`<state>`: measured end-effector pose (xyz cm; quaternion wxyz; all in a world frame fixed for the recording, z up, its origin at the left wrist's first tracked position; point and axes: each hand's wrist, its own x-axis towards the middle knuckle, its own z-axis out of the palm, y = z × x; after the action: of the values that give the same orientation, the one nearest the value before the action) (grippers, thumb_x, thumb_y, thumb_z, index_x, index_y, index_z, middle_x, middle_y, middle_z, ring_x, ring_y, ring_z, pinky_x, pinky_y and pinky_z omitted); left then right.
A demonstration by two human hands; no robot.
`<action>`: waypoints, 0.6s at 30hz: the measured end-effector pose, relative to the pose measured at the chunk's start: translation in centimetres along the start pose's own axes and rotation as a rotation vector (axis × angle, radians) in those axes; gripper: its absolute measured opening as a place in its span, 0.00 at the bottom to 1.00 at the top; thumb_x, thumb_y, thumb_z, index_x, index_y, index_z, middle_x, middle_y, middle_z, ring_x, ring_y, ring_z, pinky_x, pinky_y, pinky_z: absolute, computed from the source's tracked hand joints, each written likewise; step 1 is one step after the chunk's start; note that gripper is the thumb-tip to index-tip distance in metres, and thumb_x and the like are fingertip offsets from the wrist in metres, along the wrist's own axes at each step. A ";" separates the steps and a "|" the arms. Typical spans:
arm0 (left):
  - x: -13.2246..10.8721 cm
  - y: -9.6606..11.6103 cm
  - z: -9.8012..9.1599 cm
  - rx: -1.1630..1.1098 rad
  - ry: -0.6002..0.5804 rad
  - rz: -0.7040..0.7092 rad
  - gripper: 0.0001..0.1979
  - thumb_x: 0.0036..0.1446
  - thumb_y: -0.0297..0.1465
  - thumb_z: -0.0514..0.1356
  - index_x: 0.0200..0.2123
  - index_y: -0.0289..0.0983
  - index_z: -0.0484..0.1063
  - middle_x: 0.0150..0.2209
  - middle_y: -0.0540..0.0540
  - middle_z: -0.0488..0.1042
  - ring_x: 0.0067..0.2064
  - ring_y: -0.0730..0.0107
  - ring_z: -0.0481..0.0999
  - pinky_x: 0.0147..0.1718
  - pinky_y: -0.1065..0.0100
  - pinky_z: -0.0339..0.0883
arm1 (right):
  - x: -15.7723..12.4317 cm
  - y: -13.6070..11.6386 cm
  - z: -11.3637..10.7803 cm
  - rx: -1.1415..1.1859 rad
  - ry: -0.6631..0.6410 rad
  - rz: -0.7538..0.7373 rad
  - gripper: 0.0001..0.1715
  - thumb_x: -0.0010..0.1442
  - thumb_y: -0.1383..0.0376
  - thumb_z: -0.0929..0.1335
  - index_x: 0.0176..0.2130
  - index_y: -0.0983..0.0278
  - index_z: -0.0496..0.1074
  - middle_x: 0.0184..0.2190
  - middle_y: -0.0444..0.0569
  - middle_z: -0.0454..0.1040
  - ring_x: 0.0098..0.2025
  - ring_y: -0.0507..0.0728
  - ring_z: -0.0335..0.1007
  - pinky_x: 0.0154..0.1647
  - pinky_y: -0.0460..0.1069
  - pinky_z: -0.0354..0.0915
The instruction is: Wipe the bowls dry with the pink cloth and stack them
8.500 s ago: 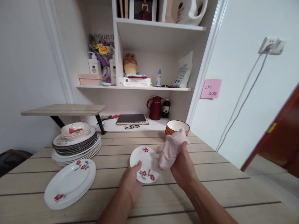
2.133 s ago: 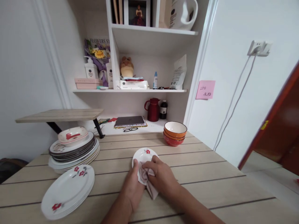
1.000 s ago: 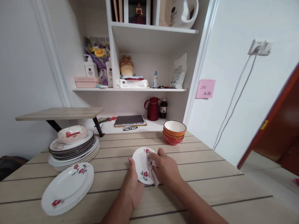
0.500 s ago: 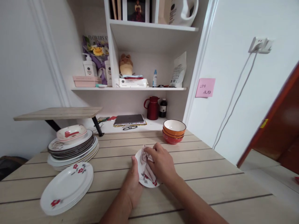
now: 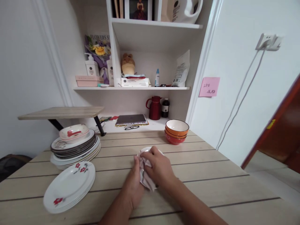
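Note:
A small white plate [image 5: 146, 149] is tilted between my hands over the middle of the table. My left hand [image 5: 135, 184] grips its left edge, thumb on the rim, with the other fingers hidden beneath. A pale pinkish cloth [image 5: 147, 180] lies bunched on the plate's face. My right hand [image 5: 158, 165] presses and pinches this cloth from the right, covering much of the plate.
At the left are floral oval plates [image 5: 70, 187] and a taller plate stack [image 5: 76, 153] topped by a dish [image 5: 73, 132]. Stacked bowls [image 5: 177, 132] stand back right. Behind are a laptop [image 5: 131, 119], glasses [image 5: 132, 127] and a red jug [image 5: 155, 108].
My right hand and the cloth have shifted toward the plate's left edge, and the cloth now hides the red flower print. The view has turned slightly left.

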<state>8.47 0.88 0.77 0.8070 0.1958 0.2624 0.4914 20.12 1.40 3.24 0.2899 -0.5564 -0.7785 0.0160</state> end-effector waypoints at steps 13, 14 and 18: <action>0.4 0.5 -0.6 -0.033 0.041 -0.017 0.31 0.68 0.48 0.47 0.56 0.28 0.72 0.49 0.34 0.80 0.56 0.54 0.76 0.56 0.59 0.67 | -2.1 0.0 -0.5 0.001 -0.183 0.011 0.22 0.51 0.70 0.66 0.44 0.53 0.75 0.39 0.46 0.73 0.35 0.56 0.72 0.31 0.49 0.53; 0.3 0.5 -0.6 -0.014 0.041 -0.046 0.32 0.68 0.49 0.48 0.56 0.28 0.72 0.48 0.33 0.80 0.55 0.53 0.77 0.55 0.59 0.68 | -2.1 -0.5 -0.3 0.021 -0.189 -0.024 0.23 0.50 0.70 0.66 0.45 0.52 0.75 0.39 0.45 0.73 0.36 0.56 0.72 0.32 0.49 0.53; 0.2 0.2 -0.4 0.050 0.047 -0.066 0.30 0.66 0.50 0.51 0.56 0.31 0.72 0.48 0.35 0.80 0.54 0.54 0.78 0.53 0.59 0.69 | -0.9 -0.7 0.1 0.034 -0.131 -0.025 0.25 0.53 0.70 0.66 0.49 0.51 0.74 0.42 0.46 0.71 0.40 0.57 0.71 0.35 0.48 0.56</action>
<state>8.19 1.16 0.50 0.8111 0.1953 0.2998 0.4626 19.67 0.37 2.96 0.2480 -0.5395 -0.8023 0.0621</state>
